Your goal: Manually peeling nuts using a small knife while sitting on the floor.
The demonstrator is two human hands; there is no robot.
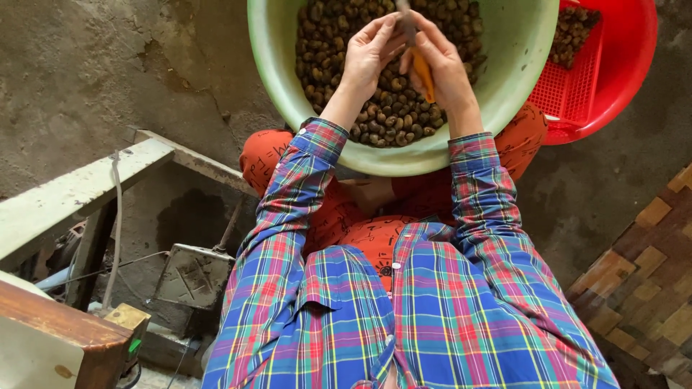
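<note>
A pale green plastic basin (274,79) rests on my lap, filled with small brown nuts (393,119). Both my hands are over it. My right hand (441,65) grips a small knife with an orange handle (423,72), its blade pointing up toward the top edge. My left hand (369,54) has its fingers pinched close to the blade; whatever small piece it holds is hidden by the fingers. My sleeves are blue, red and green plaid.
A red plastic basin (620,65) with a red mesh basket (569,94) of more nuts stands at the upper right. Grey concrete floor lies around. A worn white metal beam (79,191) and a wooden block (65,338) are at the left. Woven matting (649,281) lies right.
</note>
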